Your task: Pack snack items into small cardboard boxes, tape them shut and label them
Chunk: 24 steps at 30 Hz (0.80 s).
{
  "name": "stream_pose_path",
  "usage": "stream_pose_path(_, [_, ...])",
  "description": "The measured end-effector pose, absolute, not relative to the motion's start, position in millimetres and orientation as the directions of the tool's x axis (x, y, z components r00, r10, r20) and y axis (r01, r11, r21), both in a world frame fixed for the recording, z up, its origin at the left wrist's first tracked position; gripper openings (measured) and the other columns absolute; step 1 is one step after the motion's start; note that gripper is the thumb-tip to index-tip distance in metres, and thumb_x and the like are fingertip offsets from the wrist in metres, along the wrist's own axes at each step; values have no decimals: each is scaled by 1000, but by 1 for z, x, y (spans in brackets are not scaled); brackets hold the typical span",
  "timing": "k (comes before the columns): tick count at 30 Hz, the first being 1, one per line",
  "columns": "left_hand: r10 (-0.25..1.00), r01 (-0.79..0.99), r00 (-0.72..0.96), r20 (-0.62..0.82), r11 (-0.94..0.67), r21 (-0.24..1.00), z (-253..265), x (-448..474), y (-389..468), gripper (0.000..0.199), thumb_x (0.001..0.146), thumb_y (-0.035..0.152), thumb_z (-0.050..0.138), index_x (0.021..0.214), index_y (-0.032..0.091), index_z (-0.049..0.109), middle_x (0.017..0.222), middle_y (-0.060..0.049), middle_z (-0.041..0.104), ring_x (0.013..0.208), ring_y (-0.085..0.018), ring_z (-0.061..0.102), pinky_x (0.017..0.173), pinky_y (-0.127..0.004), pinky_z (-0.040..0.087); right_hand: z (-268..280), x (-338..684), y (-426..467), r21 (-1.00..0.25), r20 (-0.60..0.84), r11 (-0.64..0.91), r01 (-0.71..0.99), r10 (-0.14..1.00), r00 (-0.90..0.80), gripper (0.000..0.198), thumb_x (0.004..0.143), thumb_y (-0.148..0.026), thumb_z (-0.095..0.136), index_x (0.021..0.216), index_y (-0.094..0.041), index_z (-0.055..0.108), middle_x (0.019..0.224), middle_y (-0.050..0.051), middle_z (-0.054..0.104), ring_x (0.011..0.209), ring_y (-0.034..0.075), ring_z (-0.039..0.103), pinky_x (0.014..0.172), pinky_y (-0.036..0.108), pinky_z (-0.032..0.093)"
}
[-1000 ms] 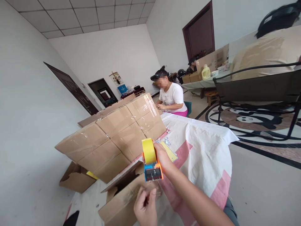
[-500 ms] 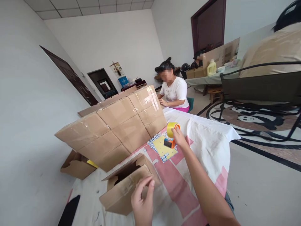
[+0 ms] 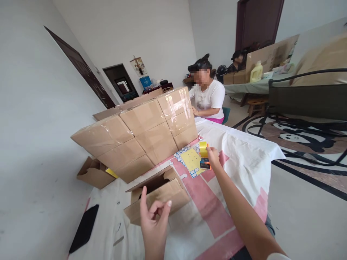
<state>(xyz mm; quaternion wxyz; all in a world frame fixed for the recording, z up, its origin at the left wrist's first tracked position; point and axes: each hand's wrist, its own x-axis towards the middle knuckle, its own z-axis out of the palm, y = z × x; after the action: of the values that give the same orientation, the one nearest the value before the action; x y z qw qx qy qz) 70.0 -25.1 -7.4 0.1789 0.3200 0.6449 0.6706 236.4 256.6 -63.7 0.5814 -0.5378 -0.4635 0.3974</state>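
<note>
Open carton, resting on the cloth-covered surface: probably light and stiff-walled, with bendable flaps; best taken by both end walls. Dark inside, hard to make out, and partly hidden at the near wall by the left hand, with fingers apart; cannot tell about contact. Clamped between the fingers of the right hand, beyond and right of the carton: tape dispenser, likely light and rigid, partly covered by the grip
</note>
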Motion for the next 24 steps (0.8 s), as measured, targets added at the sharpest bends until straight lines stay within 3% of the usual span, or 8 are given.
stream_pose_path(2, [618, 156, -766, 180, -93, 983, -1, 65, -28, 105, 71, 49, 83, 157, 32, 25, 63, 9, 57, 61, -6, 50, 68, -16, 47, -48, 235, 253, -985, 170, 152, 78, 914, 369, 22, 76, -40, 54, 89, -22, 51, 91, 7, 56, 101, 26, 52, 83, 35, 43])
stream_pose_path(4, [598, 168, -780, 186, -86, 982, 4, 57, -28, 108, 70, 49, 84, 158, 31, 24, 65, 9, 59, 61, -7, 50, 68, -17, 47, -23, 230, 242, -950, 309, 305, 65, 888, 340, 21, 77, -37, 56, 90, -22, 54, 90, 5, 58, 94, 23, 54, 82, 34, 43])
stream_pose_path(6, [595, 191, -776, 208, -91, 977, 8, 49, -28, 108, 70, 47, 84, 158, 30, 23, 64, 9, 60, 60, -7, 48, 67, -18, 46, 7, 219, 220, -875, 475, 483, -38, 870, 131, 17, 81, -38, 58, 83, -21, 58, 80, 2, 59, 79, 19, 54, 75, 31, 43])
stream_pose_path(9, [593, 235, -764, 257, -115, 965, 11, 42, -26, 101, 75, 40, 82, 157, 31, 25, 66, 9, 60, 59, -7, 47, 68, -19, 46, 50, 200, 170, -822, 570, 538, -189, 770, -286, 18, 87, -37, 62, 81, -20, 65, 80, 2, 62, 75, 16, 55, 71, 29, 41])
stream_pose_path(12, [603, 306, -720, 345, -171, 937, 12, 38, -27, 95, 79, 34, 79, 157, 32, 25, 69, 8, 63, 61, -8, 51, 66, -20, 46, 72, 184, 123, -876, 438, 462, -135, 649, -622, 24, 90, -37, 63, 74, -18, 65, 69, -1, 57, 66, 13, 49, 61, 26, 35])
stream_pose_path(15, [616, 411, -636, 466, -240, 879, 10, 36, -29, 91, 82, 29, 76, 157, 32, 24, 74, 5, 68, 68, -10, 58, 64, -21, 47, 70, 170, 100, -923, 224, 384, -11, 515, -828, 41, 92, -43, 61, 61, -17, 58, 56, -5, 41, 56, 9, 35, 52, 25, 25])
stream_pose_path(19, [618, 492, -556, 556, -295, 819, 3, 35, -34, 87, 86, 26, 71, 158, 30, 23, 80, 2, 72, 74, -12, 64, 66, -23, 49, 56, 149, 98, -967, 219, 226, -120, 492, -842, 29, 86, -38, 66, 66, -16, 65, 58, -4, 47, 56, 9, 37, 52, 25, 25])
stream_pose_path(24, [625, 382, -663, 411, -189, 905, 1, 36, -36, 92, 84, 33, 73, 158, 28, 20, 84, 0, 74, 76, -14, 66, 69, -25, 50, 53, 137, 95, -953, 303, 197, -232, 540, -785, 12, 80, -27, 68, 72, -18, 70, 64, -2, 58, 59, 11, 46, 55, 24, 33])
